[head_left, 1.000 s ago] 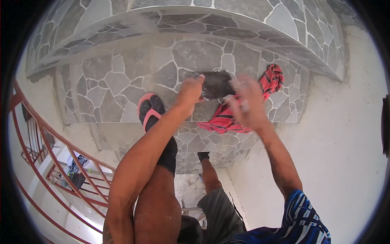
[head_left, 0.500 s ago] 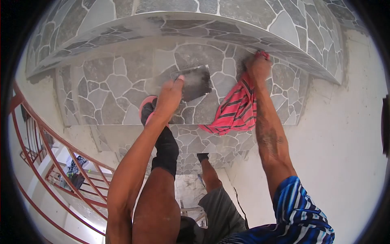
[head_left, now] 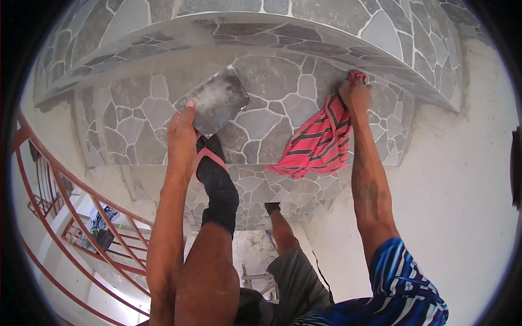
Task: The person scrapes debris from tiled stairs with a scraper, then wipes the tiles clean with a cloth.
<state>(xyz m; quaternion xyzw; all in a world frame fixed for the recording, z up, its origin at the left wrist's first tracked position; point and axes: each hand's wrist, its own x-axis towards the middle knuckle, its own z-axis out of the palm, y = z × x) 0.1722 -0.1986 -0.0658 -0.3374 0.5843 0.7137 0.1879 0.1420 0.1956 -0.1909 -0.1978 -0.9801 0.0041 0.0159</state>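
Observation:
My left hand (head_left: 183, 126) grips one edge of a dark rectangular plate (head_left: 222, 98), thumb on top. Pale dust coats the plate's upper face, and it is held tilted over the stone-patterned step (head_left: 145, 127). Most of the fingers of this hand are hidden under the plate. A red and black striped cloth (head_left: 315, 142) is bunched in my right hand (head_left: 357, 96), close to the base of the riser. The cloth's loose part spreads down across the tread to its front edge.
Beside the plate, my foot in a black sock and pink-strapped sandal (head_left: 211, 157) stands on the step. A curved riser (head_left: 261, 35) leads to a higher tread. Brown metal railing (head_left: 70, 198) runs along the left; a white wall (head_left: 435, 206) is at the right.
The plate has moved left and turned in my left hand, its dusty face now showing more. My right hand has shifted slightly right with the cloth.

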